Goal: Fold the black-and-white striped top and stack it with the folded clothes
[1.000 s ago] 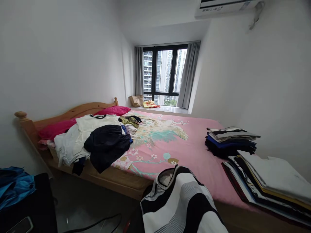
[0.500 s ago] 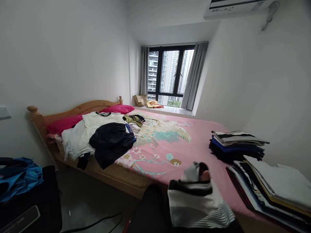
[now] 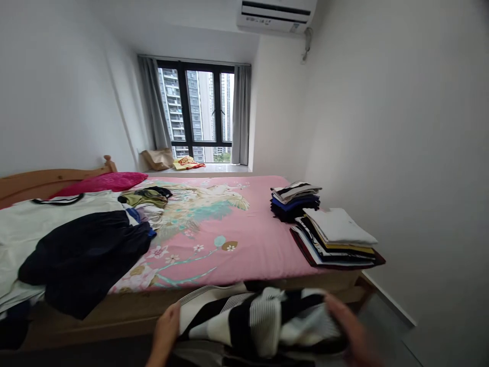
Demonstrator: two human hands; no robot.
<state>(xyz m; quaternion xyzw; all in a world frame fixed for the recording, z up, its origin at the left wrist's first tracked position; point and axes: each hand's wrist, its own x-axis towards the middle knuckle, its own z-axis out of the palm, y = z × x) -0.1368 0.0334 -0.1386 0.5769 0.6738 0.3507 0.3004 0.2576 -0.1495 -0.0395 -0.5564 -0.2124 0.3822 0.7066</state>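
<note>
A black-and-white striped garment (image 3: 252,321) is bunched up at the bottom of the view, in front of the bed's near edge. My left hand (image 3: 165,331) grips its left side with the fingers tucked under the cloth. My right hand (image 3: 349,331) holds its right side and is smeared by motion. Beyond them lies the bed with a pink flowered sheet (image 3: 237,239).
A loose heap of clothes (image 3: 80,239) with a dark garment on top covers the bed's left. Two folded stacks (image 3: 336,237) (image 3: 294,200) sit at its right edge by the wall. A window sill holds a paper bag (image 3: 156,159). Wooden bed frame (image 3: 153,306) runs in front.
The view has swung right and closer to the bed. The striped garment, held up and spread a second ago, is now crumpled low between both hands, which have come into view.
</note>
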